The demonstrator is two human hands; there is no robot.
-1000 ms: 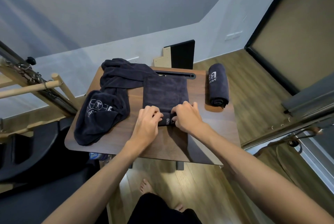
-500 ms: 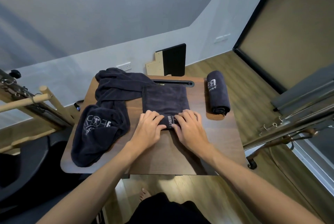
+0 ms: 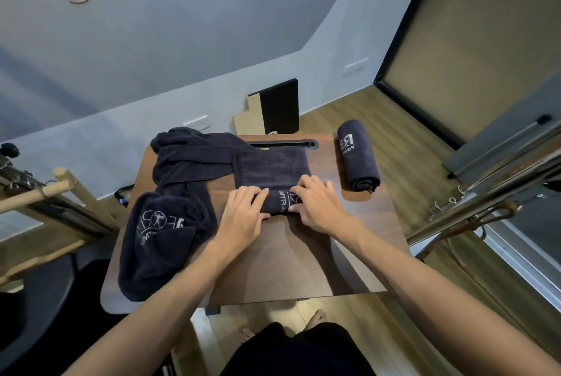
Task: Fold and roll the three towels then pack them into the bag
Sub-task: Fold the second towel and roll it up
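Hands, left [image 3: 243,217] and right [image 3: 315,205], grip half-rolled towel [image 3: 271,169], roll axis left-right

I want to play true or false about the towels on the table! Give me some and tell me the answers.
1. Both hands, left hand and right hand, are on the middle towel. True.
2. The rolled towel lies left of the hands. False: it lies to their right, near the table's right edge.
3. The middle towel is fully rolled. False: only its near end is rolled; the rest lies flat.
4. A crumpled towel sits on the table's left side. True.
5. The rolled towel touches the right hand. False: bare table shows between them.
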